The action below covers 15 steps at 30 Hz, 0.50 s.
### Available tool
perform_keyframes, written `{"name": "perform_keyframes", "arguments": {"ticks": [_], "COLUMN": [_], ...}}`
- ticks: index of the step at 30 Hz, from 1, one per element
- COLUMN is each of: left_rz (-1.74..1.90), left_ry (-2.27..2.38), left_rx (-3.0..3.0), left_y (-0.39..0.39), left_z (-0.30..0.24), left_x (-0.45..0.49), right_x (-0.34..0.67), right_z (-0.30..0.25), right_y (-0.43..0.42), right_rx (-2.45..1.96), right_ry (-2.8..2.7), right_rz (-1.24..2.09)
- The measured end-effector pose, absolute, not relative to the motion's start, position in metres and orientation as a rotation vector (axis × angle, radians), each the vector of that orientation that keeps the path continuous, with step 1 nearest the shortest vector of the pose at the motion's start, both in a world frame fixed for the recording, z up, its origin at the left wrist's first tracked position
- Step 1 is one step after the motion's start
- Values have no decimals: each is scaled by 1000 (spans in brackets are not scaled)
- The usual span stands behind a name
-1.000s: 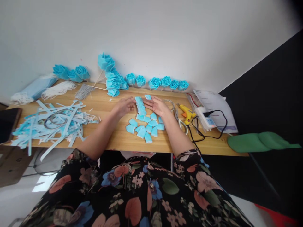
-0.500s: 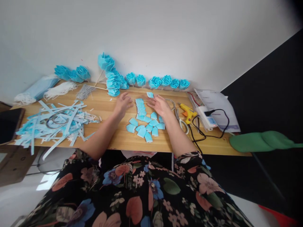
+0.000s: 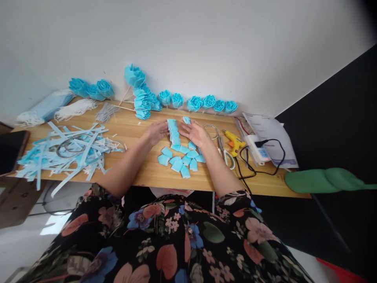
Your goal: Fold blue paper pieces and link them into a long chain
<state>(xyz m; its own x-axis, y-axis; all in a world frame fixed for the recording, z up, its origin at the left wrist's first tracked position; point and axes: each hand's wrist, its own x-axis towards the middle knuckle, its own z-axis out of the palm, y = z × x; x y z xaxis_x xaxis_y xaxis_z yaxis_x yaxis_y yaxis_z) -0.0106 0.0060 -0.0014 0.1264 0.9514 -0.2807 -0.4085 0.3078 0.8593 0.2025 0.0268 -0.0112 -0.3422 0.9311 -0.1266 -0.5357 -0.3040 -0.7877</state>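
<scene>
A row of overlapping light-blue fabric petals [image 3: 173, 133] runs away from me at the middle of the table. My left hand [image 3: 157, 133] is at the row's left side, its fingertips partly hidden at the far end, which they appear to pinch and lift slightly. Just right of the row is my right hand [image 3: 196, 133]. Its thumb and forefinger pinch a single blue petal [image 3: 186, 120], while the other fingers reach toward the row. Several loose petals [image 3: 176, 164] lie scattered on the near side of both hands.
Blue fabric roses [image 3: 209, 101] line the wall. Left are a pile of cut strips [image 3: 67, 153], white cords [image 3: 77, 109] and face masks [image 3: 48, 106]. Right are a tape ring [image 3: 211, 131], scissors [image 3: 226, 155], a yellow glue gun [image 3: 234, 142], a power strip [image 3: 257, 149] and a green bottle [image 3: 318, 181].
My left hand has moved right, reaching the petal row. The row's far end has shifted slightly away from me. My right hand still holds its petal and has barely moved.
</scene>
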Motion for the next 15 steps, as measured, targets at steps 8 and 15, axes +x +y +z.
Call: {"name": "perform_keyframes", "arguments": {"ticks": [8,15], "left_rz": [1116,1239], "left_ry": [992,897], "left_rx": [812,539], "left_y": [1,14], "left_z": [-2,8], "left_x": [-3,-20], "right_x": [197,195], "right_z": [-2,9], "right_y": [20,13], "right_rx": [-689,-802], "right_ry": [-880,-1041], "right_rz": [1781,1641]}}
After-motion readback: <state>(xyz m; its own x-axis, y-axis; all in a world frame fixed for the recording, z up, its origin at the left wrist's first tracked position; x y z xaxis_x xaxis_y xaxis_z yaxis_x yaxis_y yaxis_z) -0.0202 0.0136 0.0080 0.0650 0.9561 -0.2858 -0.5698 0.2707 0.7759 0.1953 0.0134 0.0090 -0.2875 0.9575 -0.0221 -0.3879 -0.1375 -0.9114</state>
